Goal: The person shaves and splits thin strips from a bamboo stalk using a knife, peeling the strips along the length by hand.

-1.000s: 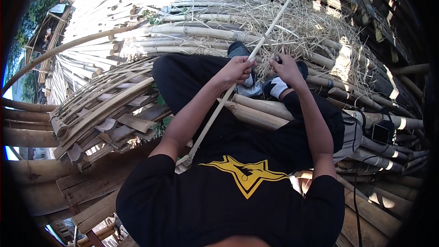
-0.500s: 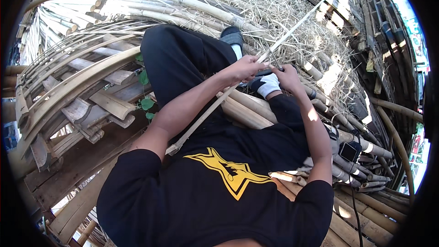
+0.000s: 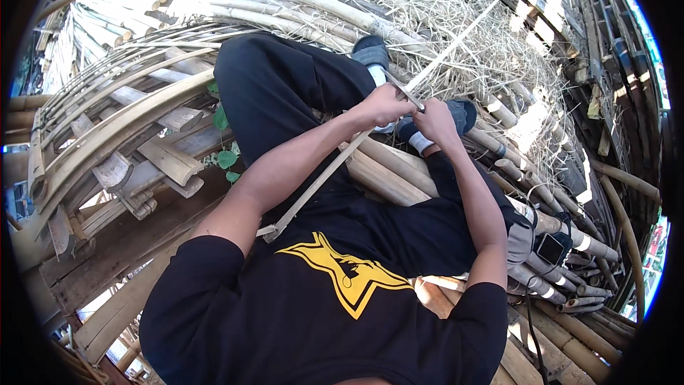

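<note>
A long pale bamboo strip runs slantwise from my lap to the far upper right. My left hand is closed around it near its middle, and the near end lies by my shirt. Close beside it, my right hand is closed on a knife; its handle is mostly hidden in my fist. The thin dark knife blade lies across the strip, just beyond my left fingers. Beneath my hands are thick bamboo pieces between my legs.
Dry shavings cover the bamboo poles ahead. A slatted bamboo frame stands at my left, with green leaves beside my knee. To the right are stacked bamboo poles and a small black device with a cable.
My right hand has shifted slightly left and down, closer to my left hand. The knife blade has swung leftward across the strip.
</note>
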A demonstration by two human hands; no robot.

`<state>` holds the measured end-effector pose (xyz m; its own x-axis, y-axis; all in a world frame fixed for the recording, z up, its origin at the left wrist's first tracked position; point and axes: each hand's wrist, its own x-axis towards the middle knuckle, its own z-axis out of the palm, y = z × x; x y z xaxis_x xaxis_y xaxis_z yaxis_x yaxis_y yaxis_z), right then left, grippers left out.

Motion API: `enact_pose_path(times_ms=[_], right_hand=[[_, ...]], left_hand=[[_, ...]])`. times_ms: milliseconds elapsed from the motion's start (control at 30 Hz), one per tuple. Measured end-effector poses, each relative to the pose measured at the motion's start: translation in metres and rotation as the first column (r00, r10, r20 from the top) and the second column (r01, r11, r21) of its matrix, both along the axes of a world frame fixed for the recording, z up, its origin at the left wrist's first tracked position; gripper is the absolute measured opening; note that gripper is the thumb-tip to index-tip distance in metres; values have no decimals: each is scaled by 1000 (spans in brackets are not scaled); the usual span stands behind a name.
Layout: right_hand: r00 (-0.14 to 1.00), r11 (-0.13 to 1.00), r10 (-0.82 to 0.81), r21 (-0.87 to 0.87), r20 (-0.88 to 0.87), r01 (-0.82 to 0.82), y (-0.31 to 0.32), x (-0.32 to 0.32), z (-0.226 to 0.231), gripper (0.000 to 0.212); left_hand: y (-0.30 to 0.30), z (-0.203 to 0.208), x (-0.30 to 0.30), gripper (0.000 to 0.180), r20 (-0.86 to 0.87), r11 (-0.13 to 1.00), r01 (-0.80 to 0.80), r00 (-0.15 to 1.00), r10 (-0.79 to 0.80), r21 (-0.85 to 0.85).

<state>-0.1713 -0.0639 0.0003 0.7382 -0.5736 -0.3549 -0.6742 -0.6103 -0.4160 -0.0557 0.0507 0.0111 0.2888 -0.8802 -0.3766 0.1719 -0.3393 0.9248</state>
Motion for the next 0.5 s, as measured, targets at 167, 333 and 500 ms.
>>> enact_pose_path(times_ms=[167,333,500], right_hand=[[998,999,-33,45,59,31,-2,-2,-6,38],[996,999,-7,-50,94,12,-12,-6,-15,30],[986,985,-48,-155,160,73,-20,4,-1,22]], left_hand=[[0,11,-3,19,-62,999,31,998,-29,32],[0,7,-8,23,-136,999,45,990,-43,6],[-5,-1,2,24,-92,997,57,994,-52,50]])
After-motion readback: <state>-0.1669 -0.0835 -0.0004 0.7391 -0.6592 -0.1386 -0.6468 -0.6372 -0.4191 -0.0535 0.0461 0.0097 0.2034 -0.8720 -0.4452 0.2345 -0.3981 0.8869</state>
